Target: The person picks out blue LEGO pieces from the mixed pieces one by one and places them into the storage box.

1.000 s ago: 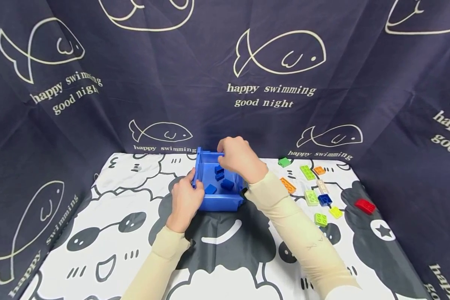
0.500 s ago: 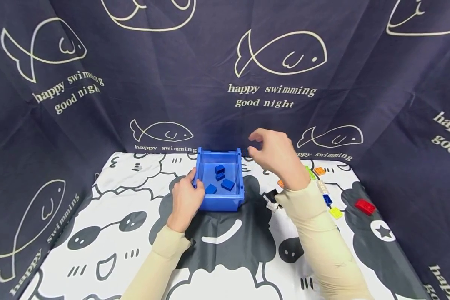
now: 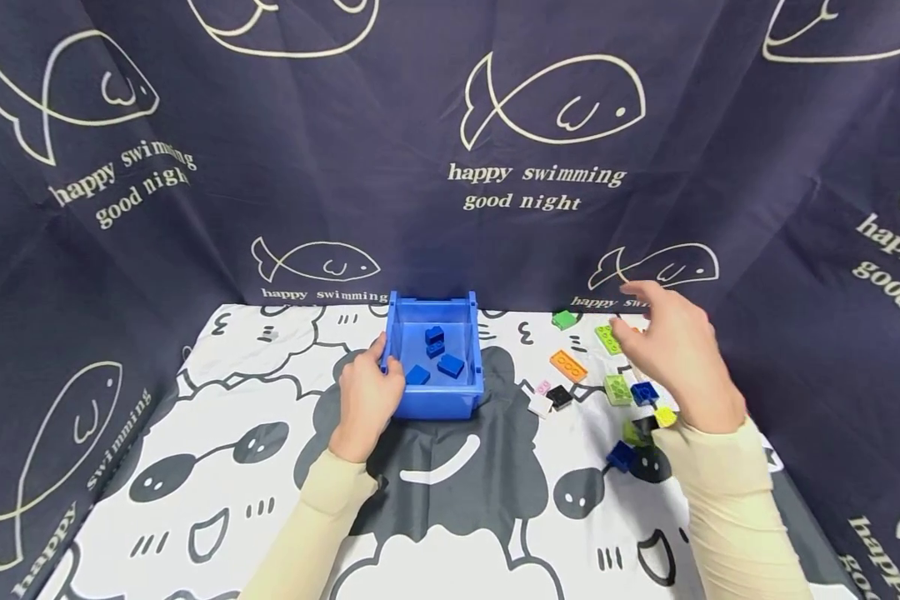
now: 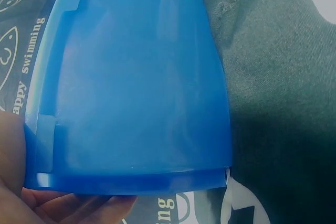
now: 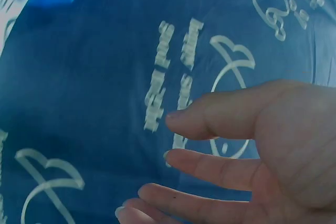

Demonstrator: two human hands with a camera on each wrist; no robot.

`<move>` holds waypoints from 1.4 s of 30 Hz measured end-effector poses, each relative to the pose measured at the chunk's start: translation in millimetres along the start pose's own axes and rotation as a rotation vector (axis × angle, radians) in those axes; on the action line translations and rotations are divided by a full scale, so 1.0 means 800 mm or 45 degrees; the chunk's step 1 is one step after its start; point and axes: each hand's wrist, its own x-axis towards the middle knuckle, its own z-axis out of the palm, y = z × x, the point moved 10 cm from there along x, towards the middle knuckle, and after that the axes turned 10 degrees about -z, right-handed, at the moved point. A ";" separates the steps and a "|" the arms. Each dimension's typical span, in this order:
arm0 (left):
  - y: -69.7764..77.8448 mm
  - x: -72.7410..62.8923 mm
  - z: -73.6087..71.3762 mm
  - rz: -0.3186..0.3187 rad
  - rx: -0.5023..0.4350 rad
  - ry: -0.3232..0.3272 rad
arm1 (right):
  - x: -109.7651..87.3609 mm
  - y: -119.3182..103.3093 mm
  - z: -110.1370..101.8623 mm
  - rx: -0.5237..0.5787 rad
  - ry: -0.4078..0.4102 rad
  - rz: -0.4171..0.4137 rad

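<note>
My left hand (image 3: 367,400) grips the left wall of a blue plastic bin (image 3: 437,406), thumb on the rim. In the left wrist view, the smooth side of the bin (image 4: 136,82) fills the middle, with my fingers (image 4: 89,208) curling under its lower edge. Several dark blue toy bricks lie on the bin floor, including a brick (image 3: 451,365) near the right wall. My right hand (image 3: 678,354) is raised over the right side of the table, holding nothing. Its thumb and fingers stand apart, which the right wrist view shows too (image 5: 283,150).
Loose bricks are scattered right of the bin: an orange brick (image 3: 568,365), a green brick (image 3: 564,320), a lime brick (image 3: 617,389), a black brick (image 3: 559,396), a white brick (image 3: 540,405), and a blue brick (image 3: 621,456). A dark fish-print curtain (image 3: 420,150) encloses the table.
My right hand has moved from above the bin's right side out to the right, over the loose bricks. The left hand keeps its grip, and the bricks in the bin look unchanged.
</note>
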 end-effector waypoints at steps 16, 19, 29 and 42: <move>-0.006 0.005 -0.006 -0.024 -0.013 -0.004 | -0.044 0.136 0.089 -0.044 -0.285 0.230; -0.009 0.004 -0.003 -0.032 -0.013 -0.007 | -0.049 0.151 0.113 -0.041 -0.366 0.257; -0.006 0.002 -0.011 -0.016 -0.030 0.022 | -0.057 0.181 0.171 0.014 -0.556 0.328; -0.004 0.001 0.001 -0.033 -0.001 -0.023 | -0.082 0.199 0.185 0.029 -0.510 0.391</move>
